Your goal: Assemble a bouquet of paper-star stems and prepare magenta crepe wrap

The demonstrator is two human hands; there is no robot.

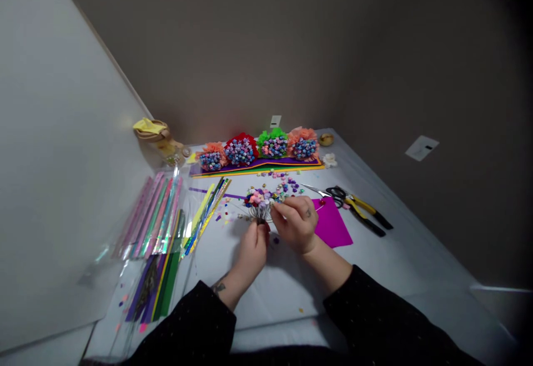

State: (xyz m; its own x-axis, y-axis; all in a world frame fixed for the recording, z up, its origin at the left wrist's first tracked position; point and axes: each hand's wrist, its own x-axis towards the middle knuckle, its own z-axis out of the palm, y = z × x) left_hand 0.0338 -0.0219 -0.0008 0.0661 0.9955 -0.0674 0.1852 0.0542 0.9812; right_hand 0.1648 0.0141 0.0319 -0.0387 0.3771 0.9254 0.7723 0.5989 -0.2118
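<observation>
Both hands are held above the desk [375, 294], working on one piece. Held item: a bunch of small multicoloured folded-paper stars on thin silver wires [259, 204], between the two sets of fingers and raised just off the desk.

Left hand [252, 252]: fingers [262, 234] together, clamped low on the wires, apparently to keep the stems gathered. Right hand [295, 224]: fingers [283, 204] curled and closed on the side of the bunch near the stars, likely steadying them; exact contact partly hidden.

Beyond the right fingers: a flat magenta paper sheet [333, 224], steel scissors with black handles [333, 192] and yellow-and-black pliers [366, 213], seemingly set within reach. Just ahead of the fingers, loose paper stars [283, 187] lie spread out, perhaps for easy picking. Left of the fingers: iridescent paper strips in a clear plastic sleeve [156, 216]. Farther ahead: four tissue-paper pom-poms topped with paper stars [258, 149], in a row on stacked coloured sheets.
</observation>
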